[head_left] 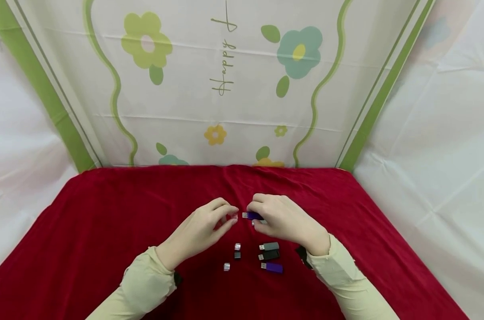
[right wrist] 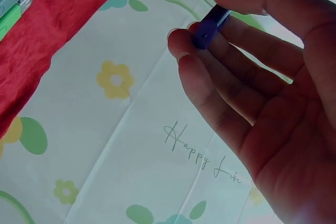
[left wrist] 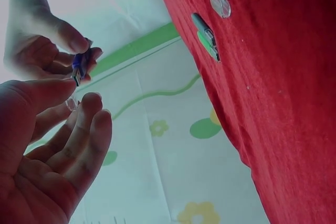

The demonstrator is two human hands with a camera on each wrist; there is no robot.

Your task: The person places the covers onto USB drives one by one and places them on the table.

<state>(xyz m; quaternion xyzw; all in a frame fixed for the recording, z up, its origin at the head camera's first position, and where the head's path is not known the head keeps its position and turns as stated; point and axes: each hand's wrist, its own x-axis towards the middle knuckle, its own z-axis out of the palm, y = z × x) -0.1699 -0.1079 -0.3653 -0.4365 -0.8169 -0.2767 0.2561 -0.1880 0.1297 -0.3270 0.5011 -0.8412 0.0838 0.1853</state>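
My left hand (head_left: 200,231) pinches a small clear cap (left wrist: 72,104) between thumb and fingers. Facing it, my right hand (head_left: 286,218) grips a purple USB stick (head_left: 251,215), its metal plug pointing left toward the cap. A narrow gap separates plug and cap. In the right wrist view the purple stick's closed end (right wrist: 206,34) shows between thumb and fingertips. Below the hands lie a grey USB stick (head_left: 270,246), a black one (head_left: 269,255) and another purple one (head_left: 272,267), plugs to the left.
Left of the sticks lie a clear cap (head_left: 237,246), a dark cap (head_left: 237,255) and another clear cap (head_left: 227,266). A green stick (right wrist: 9,18) lies on the red cloth (head_left: 118,213). A printed curtain (head_left: 242,106) rises behind.
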